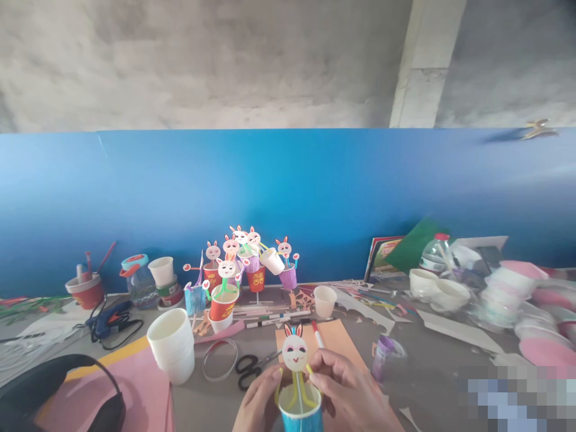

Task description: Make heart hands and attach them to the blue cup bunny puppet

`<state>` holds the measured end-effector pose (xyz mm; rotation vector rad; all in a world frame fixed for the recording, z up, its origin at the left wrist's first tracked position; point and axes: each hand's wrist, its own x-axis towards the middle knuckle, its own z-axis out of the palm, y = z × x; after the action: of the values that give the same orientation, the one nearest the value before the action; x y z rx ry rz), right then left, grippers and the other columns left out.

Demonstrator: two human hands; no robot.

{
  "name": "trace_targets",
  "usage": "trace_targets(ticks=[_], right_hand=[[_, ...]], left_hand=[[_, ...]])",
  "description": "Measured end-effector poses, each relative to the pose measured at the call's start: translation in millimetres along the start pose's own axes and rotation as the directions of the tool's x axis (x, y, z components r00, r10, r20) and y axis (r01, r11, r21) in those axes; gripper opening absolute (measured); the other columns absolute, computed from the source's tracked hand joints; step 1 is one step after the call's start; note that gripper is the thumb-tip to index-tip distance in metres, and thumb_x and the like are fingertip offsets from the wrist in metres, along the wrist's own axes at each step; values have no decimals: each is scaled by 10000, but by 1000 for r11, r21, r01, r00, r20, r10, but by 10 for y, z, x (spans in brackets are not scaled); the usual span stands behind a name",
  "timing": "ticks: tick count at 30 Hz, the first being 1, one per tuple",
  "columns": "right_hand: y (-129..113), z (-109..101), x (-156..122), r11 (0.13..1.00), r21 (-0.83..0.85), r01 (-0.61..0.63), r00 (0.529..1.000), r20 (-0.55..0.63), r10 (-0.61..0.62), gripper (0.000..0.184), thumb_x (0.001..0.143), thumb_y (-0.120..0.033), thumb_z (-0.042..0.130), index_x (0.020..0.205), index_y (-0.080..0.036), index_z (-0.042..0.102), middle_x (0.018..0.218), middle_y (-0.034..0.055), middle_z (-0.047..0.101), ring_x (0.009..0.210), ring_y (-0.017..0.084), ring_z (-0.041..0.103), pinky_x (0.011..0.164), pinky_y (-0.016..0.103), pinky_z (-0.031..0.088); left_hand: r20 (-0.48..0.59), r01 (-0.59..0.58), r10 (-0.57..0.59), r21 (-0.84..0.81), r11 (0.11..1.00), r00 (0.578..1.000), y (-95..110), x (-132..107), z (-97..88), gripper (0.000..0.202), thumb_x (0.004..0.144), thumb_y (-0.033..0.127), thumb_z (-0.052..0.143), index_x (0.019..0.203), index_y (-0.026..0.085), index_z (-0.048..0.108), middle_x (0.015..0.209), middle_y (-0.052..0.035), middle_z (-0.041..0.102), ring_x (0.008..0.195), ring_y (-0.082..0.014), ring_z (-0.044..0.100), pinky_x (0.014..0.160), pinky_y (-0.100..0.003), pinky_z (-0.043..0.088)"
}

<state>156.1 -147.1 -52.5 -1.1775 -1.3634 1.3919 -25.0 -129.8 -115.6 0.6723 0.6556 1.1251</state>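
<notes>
A paper-cup rabbit point(300, 414), its cup coloured blue, stands low in front of me between my hands. Its round white face point(295, 353) rises above the cup on a thin stick, with yellow strips curving out as arms. My left hand point(261, 399) is closed at the left strip, beside the cup rim. With thumb and finger, my right hand point(348, 387) pinches the right strip near its tip. Behind my fingers lie black-handled scissors point(247, 369), an orange paper sheet point(339, 336) and a red-capped marker point(317, 333).
Several similar cup rabbits point(225, 303) stand at the back. A stack of white cups point(171, 345), a tape ring point(219, 360), pink paper point(139, 390) and headphones point(108, 414) lie left. A glue gun point(112, 318) trails its cord. Bowls point(447, 295) and paper scraps crowd the right.
</notes>
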Motion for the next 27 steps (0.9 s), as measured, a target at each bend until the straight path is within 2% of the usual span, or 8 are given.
trace_targets(ticks=[3,11,15,21,24,27], right_hand=[[41,-1,12,1000,-20,23,1000,3,-23,325,767,-482,696,733,-206,528,572,-77,457,486,88,481,481,204,349],[166,-12,46,997,30,71,997,22,-71,391,790,-557,680,743,-200,526,573,-79,458,467,74,457,462,195,352],[116,-10,31,997,14,71,997,29,-72,392,794,-560,675,743,-203,521,556,-80,469,456,78,472,464,197,364],[142,-12,60,998,-3,64,998,5,-64,369,781,-537,681,735,-204,527,545,-84,470,433,76,467,437,193,364],[198,-19,79,998,-6,70,998,7,-70,355,793,-524,673,742,-203,531,537,-85,473,425,77,475,436,192,371],[219,-24,86,996,-2,94,995,20,-94,353,807,-521,660,739,-199,531,547,-82,480,422,73,473,430,188,367]], left_hand=[[14,-28,29,-19,999,999,-30,10,-41,449,651,520,840,929,168,813,1006,-156,798,1135,-404,649,1052,-509,425],[-78,-6,14,97,995,997,35,-78,-43,506,711,572,780,1017,170,796,1156,-146,762,1193,-388,621,1062,-496,448],[-141,-7,23,113,994,990,64,-106,22,525,637,567,838,990,180,802,1125,-145,774,1213,-384,614,1045,-462,472],[-162,-51,74,141,989,984,122,-162,151,575,580,600,858,949,162,804,1017,-160,799,1118,-390,676,986,-465,517],[-197,-93,146,258,962,969,169,-215,173,539,607,608,836,929,176,809,1024,-139,802,1128,-379,672,1013,-443,512],[-211,-148,257,428,892,943,214,-257,183,460,647,594,815,886,200,818,1048,-112,802,1145,-368,661,1046,-407,492]])
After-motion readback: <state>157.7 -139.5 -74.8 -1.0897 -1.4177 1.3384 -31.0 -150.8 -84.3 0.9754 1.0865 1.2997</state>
